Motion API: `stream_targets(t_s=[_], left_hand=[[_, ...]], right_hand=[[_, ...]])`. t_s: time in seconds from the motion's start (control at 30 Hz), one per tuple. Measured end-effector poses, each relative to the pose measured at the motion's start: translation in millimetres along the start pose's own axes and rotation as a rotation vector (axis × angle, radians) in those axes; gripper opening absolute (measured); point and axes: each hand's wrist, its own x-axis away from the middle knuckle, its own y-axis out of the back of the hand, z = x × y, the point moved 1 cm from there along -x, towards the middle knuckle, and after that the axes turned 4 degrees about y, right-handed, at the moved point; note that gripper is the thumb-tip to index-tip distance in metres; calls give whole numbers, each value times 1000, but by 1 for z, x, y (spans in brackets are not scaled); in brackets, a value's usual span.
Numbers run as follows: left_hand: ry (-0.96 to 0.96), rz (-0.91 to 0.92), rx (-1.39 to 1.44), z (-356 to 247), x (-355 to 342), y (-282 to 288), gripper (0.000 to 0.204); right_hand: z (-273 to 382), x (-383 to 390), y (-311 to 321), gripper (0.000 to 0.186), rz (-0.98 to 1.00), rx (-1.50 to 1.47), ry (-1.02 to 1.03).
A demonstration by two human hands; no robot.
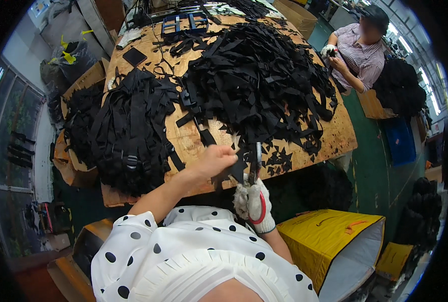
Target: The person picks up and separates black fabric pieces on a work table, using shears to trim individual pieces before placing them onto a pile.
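My bare left hand (pixel 216 160) is closed at the table's near edge, its fingers pinching a black webbing strap (pixel 239 168) that hangs beside them, partly blurred. Close by on the right, my right hand (pixel 254 204) wears a white knit glove and grips a pair of scissors (pixel 258 157) with red handles. The metal blades point away from me, up against the strap. Just beyond both hands lies a large heap of black straps (pixel 254 75). Small black triangular offcuts (pixel 279 158) are scattered to the right of the blades.
A second bundle of black straps with buckles (pixel 131 126) drapes over the left edge of the wooden table (pixel 334 136). A yellow bag (pixel 329 226) stands open at my right. Across the table's right side, a person (pixel 362 50) works with a gloved hand. Cardboard boxes (pixel 70 166) sit left.
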Motion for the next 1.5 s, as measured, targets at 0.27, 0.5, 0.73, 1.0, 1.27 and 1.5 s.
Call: stream_targets(t_s=[0.27, 0.5, 0.73, 1.0, 1.27, 1.5], left_hand=[[-339, -114, 272, -65, -17, 69, 2], [-738, -584, -1576, -3, -109, 54, 33], [-830, -543, -1368, -3, -123, 56, 28], [-741, -565, -743, -52, -50, 33, 14], [-159, -296, -703, -69, -11, 14, 18], [-40, -37, -191, -44, -11, 2, 15]], right_hand=[[15, 6, -7, 41, -120, -468, -185], [12, 10, -3, 33, -133, -397, -230], [15, 13, -1, 30, -159, -470, -231], [19, 8, -3, 27, -192, -488, -208], [20, -7, -4, 45, -67, -561, -18], [12, -5, 1, 42, -25, -142, -162]])
